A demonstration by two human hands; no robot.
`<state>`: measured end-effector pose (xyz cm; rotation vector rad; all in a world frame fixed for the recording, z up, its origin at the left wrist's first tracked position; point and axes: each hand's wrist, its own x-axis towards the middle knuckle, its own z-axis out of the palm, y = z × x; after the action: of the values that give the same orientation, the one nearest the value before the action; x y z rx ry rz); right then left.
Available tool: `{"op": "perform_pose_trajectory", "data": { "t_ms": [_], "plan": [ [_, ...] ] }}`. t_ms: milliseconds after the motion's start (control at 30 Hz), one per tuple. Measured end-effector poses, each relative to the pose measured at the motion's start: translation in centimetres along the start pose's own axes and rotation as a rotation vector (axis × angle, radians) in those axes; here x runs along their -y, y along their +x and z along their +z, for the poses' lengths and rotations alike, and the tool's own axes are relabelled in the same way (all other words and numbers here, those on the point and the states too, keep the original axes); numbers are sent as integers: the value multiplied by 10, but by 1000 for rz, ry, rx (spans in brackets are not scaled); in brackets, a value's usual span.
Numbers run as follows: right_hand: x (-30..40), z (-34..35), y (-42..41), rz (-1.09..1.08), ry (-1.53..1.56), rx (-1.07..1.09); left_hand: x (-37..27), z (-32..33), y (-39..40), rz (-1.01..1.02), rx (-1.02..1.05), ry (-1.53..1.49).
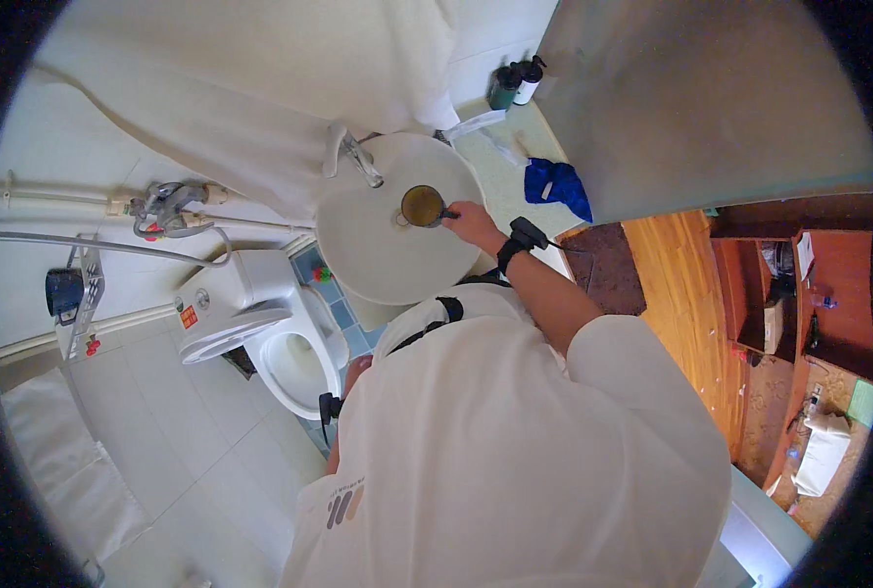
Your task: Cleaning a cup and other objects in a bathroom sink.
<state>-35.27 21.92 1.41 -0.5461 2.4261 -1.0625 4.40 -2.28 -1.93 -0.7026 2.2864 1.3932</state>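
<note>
My right hand (470, 223) grips the dark handle of a small round pot or cup (422, 206), which it holds over the white washbasin (378, 272). The vessel's inside looks yellowish brown; whether it holds liquid I cannot tell. A chrome faucet (356, 156) stands at the basin's rim, up and left of the vessel. My left hand (361, 363) hangs low beside my body near the toilet, mostly hidden by my white shirt, so its fingers do not show clearly.
A toilet (297, 360) with raised lid stands left of the basin. The counter (506, 143) at right bears a blue cloth or bag (556, 188) and pump bottles (505, 87). A white curtain (260, 88) hangs behind the faucet. A wooden shelf unit (760, 287) stands at far right.
</note>
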Motion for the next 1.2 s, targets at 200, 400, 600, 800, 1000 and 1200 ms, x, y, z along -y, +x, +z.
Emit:
{"op": "perform_pose_trajectory", "data": {
  "t_ms": [200, 400, 600, 800, 1000, 1200],
  "plan": [
    [0, -2, -2, 26, -29, 27, 5, 4, 0, -101, -42, -31],
    [-1, 0, -1, -24, -39, -16, 25, 5, 5, -75, 18, -41],
    [13, -8, -5, 16, -2, 123, 21, 9, 4, -193, -24, -198],
    [11, -1, -5, 47, -17, 97, 22, 5, 3, -14, 0, -102],
    [7, -5, -5, 109, -8, 101, 13, 5, 2, -118, -7, -114],
    [-3, 4, -6, 73, -55, 100, 18, 4, 2, -78, 25, -39]
  ]
}}
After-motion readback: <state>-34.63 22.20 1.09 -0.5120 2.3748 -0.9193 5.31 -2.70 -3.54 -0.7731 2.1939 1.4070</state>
